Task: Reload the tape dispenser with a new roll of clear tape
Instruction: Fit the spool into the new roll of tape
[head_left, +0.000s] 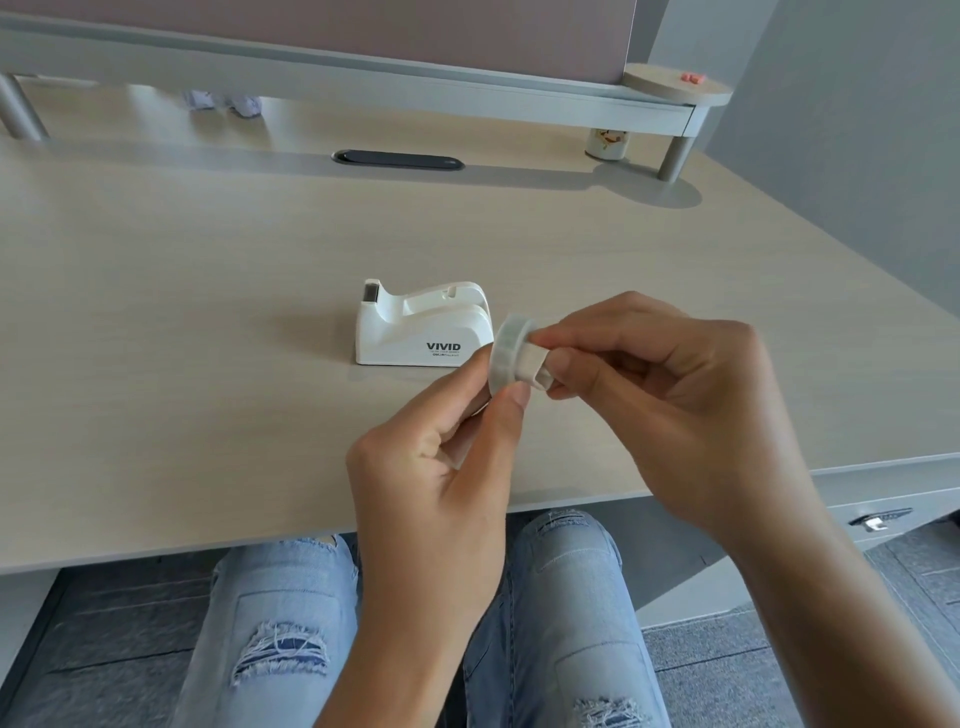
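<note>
White dispenser (423, 327), black lettering; pale translucent tape roll (509, 356); beige woodgrain desk (208, 312); light-blue jeans (280, 623).

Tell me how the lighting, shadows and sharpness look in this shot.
Head view: soft, even daylight; the tape dispenser casts a faint shadow leftward on the desk, its printed label sharp; wide-angle bending curves the desk edges; the tape roll looks slightly soft.

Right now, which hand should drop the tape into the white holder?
Probably the left hand: it pinches the clear roll of tape by its rim and sits nearer the white plastic tape dispenser. The right hand only fingers the roll's white core.
</note>
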